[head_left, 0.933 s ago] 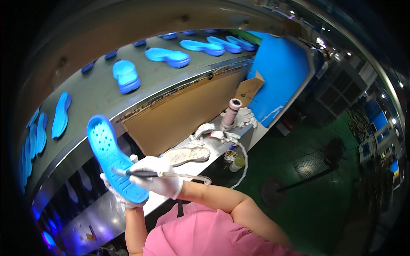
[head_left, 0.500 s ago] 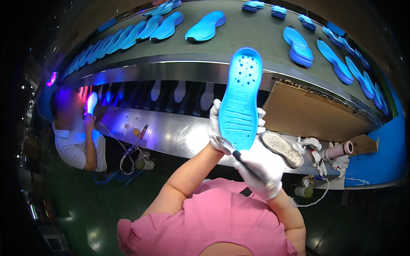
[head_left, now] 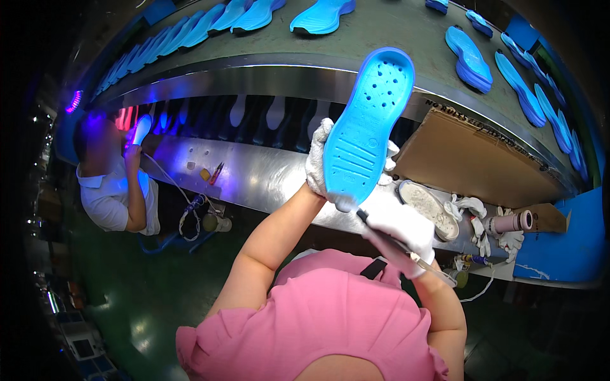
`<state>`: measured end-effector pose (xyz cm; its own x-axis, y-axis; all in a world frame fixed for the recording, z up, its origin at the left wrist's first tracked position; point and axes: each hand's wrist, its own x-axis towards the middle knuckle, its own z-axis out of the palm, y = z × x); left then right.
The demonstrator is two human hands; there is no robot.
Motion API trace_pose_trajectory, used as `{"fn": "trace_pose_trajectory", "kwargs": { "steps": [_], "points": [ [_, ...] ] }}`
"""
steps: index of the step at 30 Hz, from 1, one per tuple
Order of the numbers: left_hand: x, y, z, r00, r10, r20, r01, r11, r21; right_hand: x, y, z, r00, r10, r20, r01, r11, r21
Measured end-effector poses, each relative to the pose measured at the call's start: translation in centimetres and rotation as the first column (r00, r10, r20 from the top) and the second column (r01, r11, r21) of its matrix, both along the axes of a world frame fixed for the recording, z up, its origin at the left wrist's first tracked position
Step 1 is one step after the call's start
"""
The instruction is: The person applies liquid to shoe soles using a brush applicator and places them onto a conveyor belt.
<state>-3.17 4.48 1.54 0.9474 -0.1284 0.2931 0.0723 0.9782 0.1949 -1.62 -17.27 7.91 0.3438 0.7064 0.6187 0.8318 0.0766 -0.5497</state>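
A bright blue shoe sole (head_left: pixel 368 136), perforated at the toe end and ribbed toward the heel, is held up before me, its toe leaning right. My left hand (head_left: pixel 316 162), in a white knit glove, grips it from behind; fingertips show past its right edge. In a white glove too, my right hand (head_left: pixel 405 230) is closed round a dark-handled brush (head_left: pixel 363 216) with a thin pale hose trailing behind. The brush's blurred tip is at the heel end; whether it touches the sole I cannot tell.
Several blue soles (head_left: pixel 467 57) lie on the green belt (head_left: pixel 387 28) above a metal ledge. On the right are a cardboard sheet (head_left: pixel 476 152), a whitish sole (head_left: pixel 429 208), loose gloves and a pink bottle (head_left: pixel 508 222). At left, a person (head_left: pixel 117 184) holds another sole.
The held sole has tilted so its toe leans further right. The brush has shifted along the heel end from its left edge toward the bottom. My view has moved slightly.
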Motion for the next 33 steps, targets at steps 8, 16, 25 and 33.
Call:
{"fn": "trace_pose_trajectory", "kwargs": {
  "steps": [8,16,25,33],
  "points": [
    [0.4,1.4,0.4,0.996,-0.09,-0.018,0.09,0.994,0.06,1.2,0.6,1.8,0.975,0.213,0.058,-0.208,0.975,-0.08],
    [1.3,2.5,-0.1,0.974,-0.226,-0.016,0.227,0.968,0.105,1.7,-0.2,1.1,0.984,0.128,0.122,-0.097,0.967,-0.234],
    [1.1,4.2,-1.4,0.956,-0.002,-0.294,0.116,0.921,0.371,2.3,0.0,1.1,0.974,0.227,0.019,-0.212,0.934,-0.287],
    [1.1,4.3,-1.4,0.943,-0.261,-0.207,0.272,0.962,0.025,0.8,3.2,-2.8,0.963,0.14,-0.229,-0.152,0.988,-0.036]
  ]
}}
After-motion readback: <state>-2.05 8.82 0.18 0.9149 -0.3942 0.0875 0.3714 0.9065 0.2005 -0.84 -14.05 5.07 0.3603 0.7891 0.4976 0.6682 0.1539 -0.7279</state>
